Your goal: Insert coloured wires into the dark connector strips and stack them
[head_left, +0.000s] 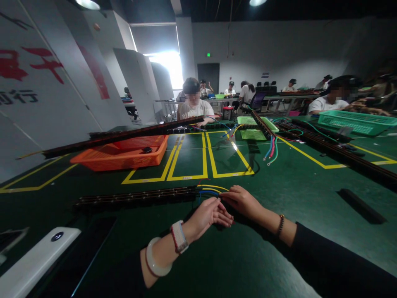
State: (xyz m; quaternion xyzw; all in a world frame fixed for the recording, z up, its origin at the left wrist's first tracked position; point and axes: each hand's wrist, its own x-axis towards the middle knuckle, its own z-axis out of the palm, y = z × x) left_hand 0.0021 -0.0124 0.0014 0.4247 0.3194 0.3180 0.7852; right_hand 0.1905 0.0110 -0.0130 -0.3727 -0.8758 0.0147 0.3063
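A long black strip lies on the green table in front of me. Yellow wires and blue wires run from its right end to my hands. My right hand has its fingers pressed together on the ends of the wires. Just left of it and nearer to me, my left hand is half curled, palm turned towards the right, beside the blue wires; whether its fingers hold anything is hidden.
An orange basket stands beyond the strip, with a long black strip across it. Green baskets and more strips with wires lie farther back. A black piece is at right, a white device at near left. A person sits opposite.
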